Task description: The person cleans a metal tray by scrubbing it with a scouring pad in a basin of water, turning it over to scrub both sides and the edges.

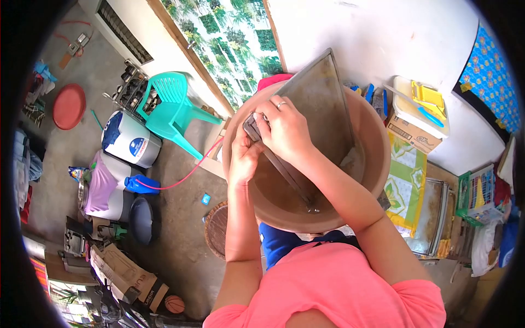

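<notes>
A large rectangular metal tray [322, 93] with a raised rim stands tilted in a round brown basin [377, 158], its lower edge in murky water. My left hand [244, 158] is closed round the tray's near left corner, thumb on the rim. Right beside it, my right hand [287, 128], with a ring on one finger, is bent over the same corner, fingers pressed on the rim. Whether a scrubbing pad is under those fingers I cannot tell. The tray's surface looks stained and wet.
A green plastic chair [167, 101] stands left of the basin, near a white washing machine [131, 142] and a blue jug [143, 185]. On the right are a cardboard box [413, 134], a patterned cloth [404, 180] and a green crate [473, 202]. A round woven stool [216, 232] is low left.
</notes>
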Action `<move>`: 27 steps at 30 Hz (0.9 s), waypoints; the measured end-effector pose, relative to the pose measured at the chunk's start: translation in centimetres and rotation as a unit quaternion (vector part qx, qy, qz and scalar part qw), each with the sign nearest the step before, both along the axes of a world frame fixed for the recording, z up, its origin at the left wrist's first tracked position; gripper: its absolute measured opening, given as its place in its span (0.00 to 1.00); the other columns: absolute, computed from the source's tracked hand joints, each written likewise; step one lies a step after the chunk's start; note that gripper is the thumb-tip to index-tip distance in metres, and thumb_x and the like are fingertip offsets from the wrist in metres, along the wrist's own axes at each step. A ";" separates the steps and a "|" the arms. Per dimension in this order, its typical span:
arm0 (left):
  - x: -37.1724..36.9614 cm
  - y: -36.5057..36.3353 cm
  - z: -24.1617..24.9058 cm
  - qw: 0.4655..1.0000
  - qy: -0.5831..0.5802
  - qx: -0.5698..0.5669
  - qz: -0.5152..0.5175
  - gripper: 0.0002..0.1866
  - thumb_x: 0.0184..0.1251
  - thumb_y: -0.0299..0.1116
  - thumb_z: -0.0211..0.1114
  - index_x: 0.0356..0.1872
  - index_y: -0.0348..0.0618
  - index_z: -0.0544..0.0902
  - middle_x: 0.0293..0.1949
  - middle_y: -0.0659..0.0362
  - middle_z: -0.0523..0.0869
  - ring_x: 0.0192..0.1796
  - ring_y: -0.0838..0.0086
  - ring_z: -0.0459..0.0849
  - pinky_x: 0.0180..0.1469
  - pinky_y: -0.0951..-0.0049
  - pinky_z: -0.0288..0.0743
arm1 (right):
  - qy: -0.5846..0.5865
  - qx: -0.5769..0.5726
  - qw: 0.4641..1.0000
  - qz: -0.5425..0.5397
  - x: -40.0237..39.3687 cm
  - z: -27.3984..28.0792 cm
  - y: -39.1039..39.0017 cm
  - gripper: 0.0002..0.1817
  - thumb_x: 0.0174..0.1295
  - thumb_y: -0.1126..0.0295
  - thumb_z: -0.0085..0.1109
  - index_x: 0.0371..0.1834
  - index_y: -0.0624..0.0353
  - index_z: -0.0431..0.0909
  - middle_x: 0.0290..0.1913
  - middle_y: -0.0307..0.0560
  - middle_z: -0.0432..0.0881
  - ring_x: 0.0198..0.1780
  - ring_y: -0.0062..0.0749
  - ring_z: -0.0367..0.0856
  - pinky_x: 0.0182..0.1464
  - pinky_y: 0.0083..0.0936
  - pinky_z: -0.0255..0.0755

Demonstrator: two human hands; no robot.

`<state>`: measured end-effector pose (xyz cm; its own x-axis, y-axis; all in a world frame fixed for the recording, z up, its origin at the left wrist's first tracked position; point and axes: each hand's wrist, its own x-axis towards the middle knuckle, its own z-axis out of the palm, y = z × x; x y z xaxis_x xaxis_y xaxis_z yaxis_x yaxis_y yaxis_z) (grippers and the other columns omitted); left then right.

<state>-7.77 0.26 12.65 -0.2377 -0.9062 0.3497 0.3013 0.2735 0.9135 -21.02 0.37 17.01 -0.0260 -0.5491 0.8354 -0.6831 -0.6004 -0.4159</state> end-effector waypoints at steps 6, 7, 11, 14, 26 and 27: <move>0.3 -0.1 -0.7 1.000 0.007 0.007 -0.025 0.37 0.57 0.12 0.52 0.72 0.42 0.58 0.63 0.56 0.73 0.63 0.71 0.74 0.62 0.71 0.70 | 0.010 0.010 1.000 0.026 0.2 -0.3 0.8 0.04 0.52 0.75 0.61 0.30 0.56 0.76 0.34 0.44 0.76 0.38 0.40 0.79 0.36 0.35 0.77; 0.2 0.1 -0.7 1.000 -0.005 -0.002 -0.016 0.37 0.57 0.12 0.52 0.72 0.42 0.58 0.63 0.57 0.73 0.63 0.71 0.74 0.62 0.70 0.70 | 0.007 0.015 1.000 0.015 -0.2 -0.2 0.7 0.04 0.52 0.74 0.61 0.30 0.56 0.76 0.33 0.43 0.76 0.38 0.40 0.79 0.36 0.35 0.77; 0.2 -0.2 -0.8 1.000 -0.025 -0.013 -0.014 0.39 0.54 0.10 0.51 0.72 0.41 0.58 0.63 0.57 0.73 0.63 0.71 0.74 0.62 0.71 0.70 | 0.021 -0.014 0.999 0.032 0.1 -0.1 1.1 0.03 0.54 0.73 0.61 0.31 0.56 0.77 0.33 0.43 0.76 0.38 0.40 0.78 0.36 0.35 0.77; -0.4 0.7 0.4 1.000 -0.010 0.013 -0.013 0.39 0.53 0.10 0.51 0.72 0.41 0.58 0.63 0.58 0.73 0.62 0.72 0.74 0.62 0.72 0.69 | 0.002 0.026 0.999 0.025 -0.7 -0.1 0.6 0.03 0.55 0.71 0.61 0.31 0.55 0.77 0.33 0.44 0.76 0.39 0.41 0.78 0.37 0.35 0.76; -0.5 2.4 1.3 1.000 -0.020 0.014 0.007 0.42 0.45 0.07 0.51 0.70 0.36 0.62 0.62 0.55 0.76 0.61 0.71 0.76 0.58 0.76 0.71 | -0.140 0.065 0.986 -0.065 -8.9 -2.7 -7.8 0.02 0.57 0.73 0.59 0.31 0.56 0.77 0.35 0.52 0.76 0.40 0.53 0.76 0.41 0.45 0.72; -0.5 2.2 1.3 1.000 -0.015 0.002 -0.004 0.42 0.44 0.08 0.51 0.70 0.35 0.62 0.62 0.54 0.75 0.61 0.69 0.76 0.59 0.74 0.71 | -0.183 0.077 0.977 -0.077 -11.0 -3.3 -9.9 0.02 0.58 0.72 0.59 0.31 0.56 0.77 0.34 0.53 0.77 0.41 0.53 0.77 0.42 0.45 0.72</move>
